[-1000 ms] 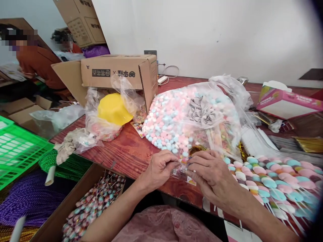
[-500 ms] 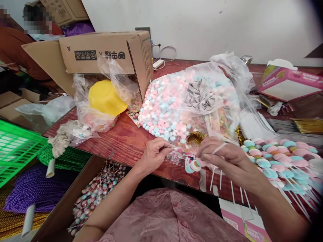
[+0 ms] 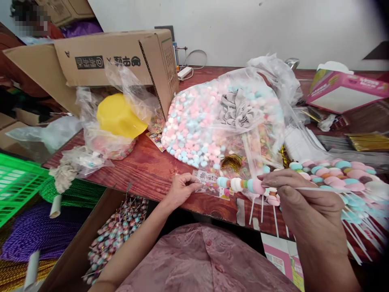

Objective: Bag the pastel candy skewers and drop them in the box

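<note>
The left forearm (image 3: pixel 142 243), bare, extends diagonally from the lower left toward the centre of the view, and the left hand (image 3: pixel 181 190) is set in a fingertip pinch, thumb against the bent index finger, with the back of the hand facing up. The right forearm (image 3: pixel 330 269) rises from the lower right, and the right hand (image 3: pixel 311 202) angles leftward from the wrist, thumb and fingers closed in a precision grip. Both hands are positioned well apart, with the right hand appearing larger in the view.
</note>
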Demonstrator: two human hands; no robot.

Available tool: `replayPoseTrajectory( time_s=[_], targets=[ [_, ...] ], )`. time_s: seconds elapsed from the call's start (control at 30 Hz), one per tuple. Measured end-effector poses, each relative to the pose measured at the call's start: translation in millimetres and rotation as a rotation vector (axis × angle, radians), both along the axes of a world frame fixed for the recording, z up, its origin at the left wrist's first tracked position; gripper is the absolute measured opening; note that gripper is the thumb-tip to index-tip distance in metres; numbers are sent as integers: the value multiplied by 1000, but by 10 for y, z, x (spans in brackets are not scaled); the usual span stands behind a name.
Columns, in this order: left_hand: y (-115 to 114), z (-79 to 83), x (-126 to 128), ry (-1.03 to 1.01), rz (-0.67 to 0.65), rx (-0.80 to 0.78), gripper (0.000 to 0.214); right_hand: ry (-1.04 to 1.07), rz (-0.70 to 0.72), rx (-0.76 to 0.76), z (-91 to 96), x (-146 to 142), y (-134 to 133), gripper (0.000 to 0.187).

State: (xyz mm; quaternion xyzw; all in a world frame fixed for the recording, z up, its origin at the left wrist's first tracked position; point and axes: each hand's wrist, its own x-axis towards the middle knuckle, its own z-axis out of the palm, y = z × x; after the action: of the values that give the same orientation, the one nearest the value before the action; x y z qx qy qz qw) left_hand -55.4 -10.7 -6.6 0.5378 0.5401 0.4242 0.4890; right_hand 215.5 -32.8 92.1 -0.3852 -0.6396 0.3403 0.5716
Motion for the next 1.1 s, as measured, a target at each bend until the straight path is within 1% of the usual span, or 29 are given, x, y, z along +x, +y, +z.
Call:
replayPoseTrajectory(
  time_s=[0.07, 0.13, 0.23, 0.33, 0.4, 0.47, 0.53, 0.6, 0.7, 0.8, 0.87, 1.0, 1.1],
  targets=[
    [-8, 10, -5, 1, -24, -1, 15, 26, 9, 25, -29, 34, -4, 21],
    [-9, 27, -9, 4, -39, -7, 15, -15, 54, 33, -26, 63, -4, 23],
    [6, 98, 7, -15, -5, 8, 14, -267, 139, 14, -2, 14, 10, 21],
    [17, 231, 59, -54, 39, 86, 14, -530, 195, 47, 5, -174, 42, 20],
    [4, 330, 103, -58, 42, 162, 17, -644, 210, 84, -8, -325, 73, 22],
    [-27, 416, 140, -31, 35, 242, 19, -708, 194, 127, -32, -442, 110, 22],
    [-67, 474, 158, 6, 27, 314, 20, -724, 151, 170, -59, -505, 147, 20],
    [-101, 499, 158, 32, 32, 371, 20, -731, 128, 191, -81, -522, 175, 19],
    [-127, 486, 141, 54, 35, 421, 20, -748, 167, 179, -88, -514, 190, 23],
    [-134, 444, 132, 44, 20, 434, 17, -760, 235, 149, -58, -507, 183, 27],
    [-140, 420, 130, 12, -7, 415, 17, -769, 314, 123, -25, -499, 177, 28],
    [-164, 401, 126, -64, -120, 346, 25, -738, 513, 80, 41, -460, 175, 30],
    [-184, 407, 135, -99, -204, 272, 28, -685, 588, 76, 78, -438, 180, 29]
  ],
)
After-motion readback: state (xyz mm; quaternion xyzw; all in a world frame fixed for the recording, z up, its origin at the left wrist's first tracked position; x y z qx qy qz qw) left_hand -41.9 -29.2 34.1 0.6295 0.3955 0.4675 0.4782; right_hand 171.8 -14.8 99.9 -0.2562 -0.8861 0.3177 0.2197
